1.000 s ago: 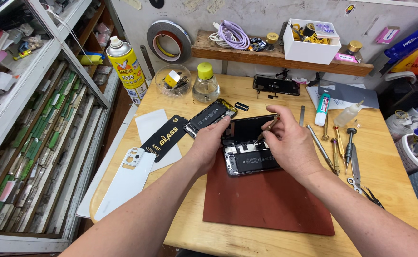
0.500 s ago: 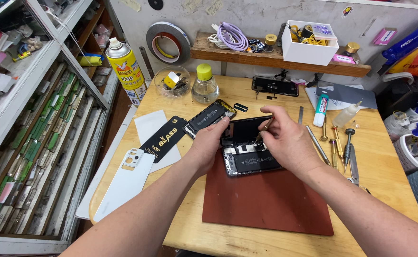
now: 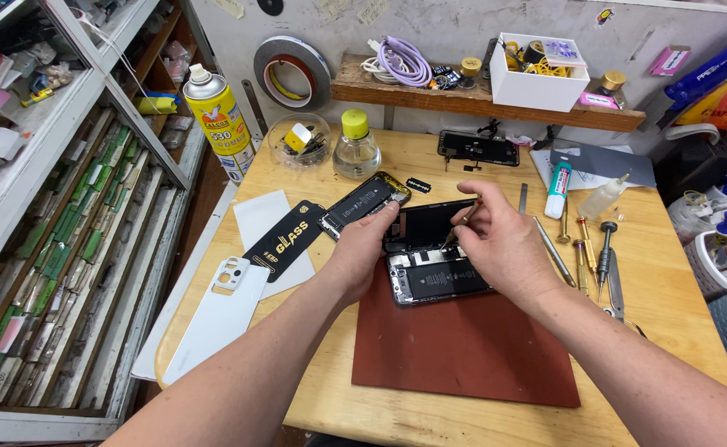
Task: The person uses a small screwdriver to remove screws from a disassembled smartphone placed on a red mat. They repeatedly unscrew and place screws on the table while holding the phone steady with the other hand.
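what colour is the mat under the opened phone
Reddish brown, plain with no pattern. The mat lies on the wooden table under the opened phone; the head view shows it.

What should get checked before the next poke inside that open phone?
1. Phone lies on the red mat: ok.
2. Left hand steadies the phone's top edge: ok.
3. Right hand pinches the thin tool in its fingers: ok.
4. Tool tip sits on the right part inside: cannot tell, too small.
5. Spare screwdrivers lie within reach beside the mat: ok.
6. Loose screws kept safe: cannot tell, none visible.
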